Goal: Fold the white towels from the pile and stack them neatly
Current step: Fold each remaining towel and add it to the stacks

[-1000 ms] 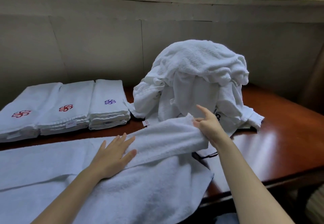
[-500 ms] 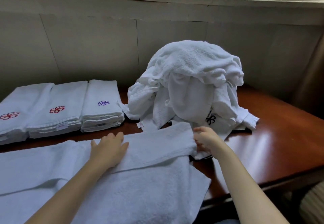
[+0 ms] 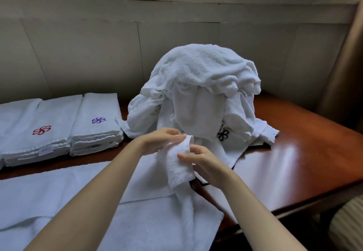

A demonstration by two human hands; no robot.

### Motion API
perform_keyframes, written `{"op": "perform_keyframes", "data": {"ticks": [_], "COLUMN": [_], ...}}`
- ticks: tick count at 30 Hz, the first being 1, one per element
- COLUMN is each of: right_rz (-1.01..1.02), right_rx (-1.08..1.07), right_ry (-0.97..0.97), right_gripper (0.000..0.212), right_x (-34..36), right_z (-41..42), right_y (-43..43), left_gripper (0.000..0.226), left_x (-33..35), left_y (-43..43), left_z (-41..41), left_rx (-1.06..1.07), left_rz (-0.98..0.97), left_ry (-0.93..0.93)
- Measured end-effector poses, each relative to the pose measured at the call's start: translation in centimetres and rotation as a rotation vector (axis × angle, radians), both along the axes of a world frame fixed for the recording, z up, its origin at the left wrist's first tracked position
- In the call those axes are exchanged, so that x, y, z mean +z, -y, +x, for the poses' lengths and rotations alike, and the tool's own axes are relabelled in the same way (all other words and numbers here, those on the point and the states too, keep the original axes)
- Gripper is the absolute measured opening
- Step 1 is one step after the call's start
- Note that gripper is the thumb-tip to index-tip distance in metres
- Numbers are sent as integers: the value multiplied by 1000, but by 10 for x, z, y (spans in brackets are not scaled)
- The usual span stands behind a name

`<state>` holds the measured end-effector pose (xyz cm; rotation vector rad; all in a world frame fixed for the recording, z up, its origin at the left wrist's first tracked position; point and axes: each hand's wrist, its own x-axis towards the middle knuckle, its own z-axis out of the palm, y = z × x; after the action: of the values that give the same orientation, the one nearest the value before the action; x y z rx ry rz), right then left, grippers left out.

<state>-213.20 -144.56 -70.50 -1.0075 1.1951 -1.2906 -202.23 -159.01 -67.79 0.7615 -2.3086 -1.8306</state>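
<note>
White terry makes up nearly everything on the reddish-brown wooden counter [image 3: 306, 152]. One towel [image 3: 149, 219] lies spread across the near left part, and its far right corner is bunched and lifted off the surface between two hands. The left hand [image 3: 159, 141] has its fingers curled round the top of the raised bunch; the right hand [image 3: 204, 164] pinches the same bunch lower down on its right side, thumb and fingertips on the cloth. Just behind the hands stands one tall pile [image 3: 200, 93] of unfolded towels, loosely draped, with a black flower mark [image 3: 223, 135] showing low at its front. To the left, against the wall [image 3: 82, 58], three folded stacks sit edge to edge: one with a purple mark [image 3: 98, 120], one with a red mark [image 3: 41, 130], and a third cut off by the picture's left edge. The spread towel's right corner hangs over the counter's near edge. Bare wood shows to the right of the pile, out to the counter's right edge.
</note>
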Motion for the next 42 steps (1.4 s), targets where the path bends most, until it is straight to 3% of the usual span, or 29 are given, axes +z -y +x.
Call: {"op": "perform_keyframes", "data": {"ticks": [5, 9, 11, 13, 16, 19, 22, 24, 26, 28, 32, 38, 42], "right_rz": [16, -40, 18, 63, 85, 138, 240, 392, 586, 657, 549, 557, 541], "right_rx": [18, -65, -37, 11, -163, -394, -523, -525, -365, -245, -370, -481, -478], "right_ry": [-31, 13, -64, -110, -133, -317, -649, -829, -945, -996, -1075, -1067, -1088], "right_gripper": [34, 61, 55, 35, 11, 34, 30, 20, 16, 18, 43, 24, 13], "right_x": [6, 10, 10, 9, 18, 22, 21, 15, 9, 3, -9, -21, -19], "right_z": [-9, -15, -14, -14, -20, -32, -38, -41, -45, -51, -54, -55, -55], "right_y": [-4, -3, -5, -7, -10, -11, -14, -14, -16, -16, -6, -1, -1], "left_gripper": [21, 23, 21, 17, 12, 4, 13, 22, 25, 26, 41, 59, 60], "left_x": [6, 9, 11, 10, 7, 0, -13, -20, -30, -41, -60, -65, -61], "left_y": [10, 7, 4, 2, 0, -5, -14, -20, -25, -29, -38, -47, -41], "left_z": [2, -3, -5, -9, -17, -32, -50, -56, -55, -49, -33, -4, 31], "left_rx": [145, 159, 141, 192, 323, 384, 382, 386, 370, 326, 96, -57, 9], "left_rz": [-87, 111, 159, 55, -181, -390, -655, -789, -885, -906, -931, -953, -936], "left_ry": [-260, -425, -452, -381, -291, -265, -180, -104, -34, 40, 192, 295, 363]}}
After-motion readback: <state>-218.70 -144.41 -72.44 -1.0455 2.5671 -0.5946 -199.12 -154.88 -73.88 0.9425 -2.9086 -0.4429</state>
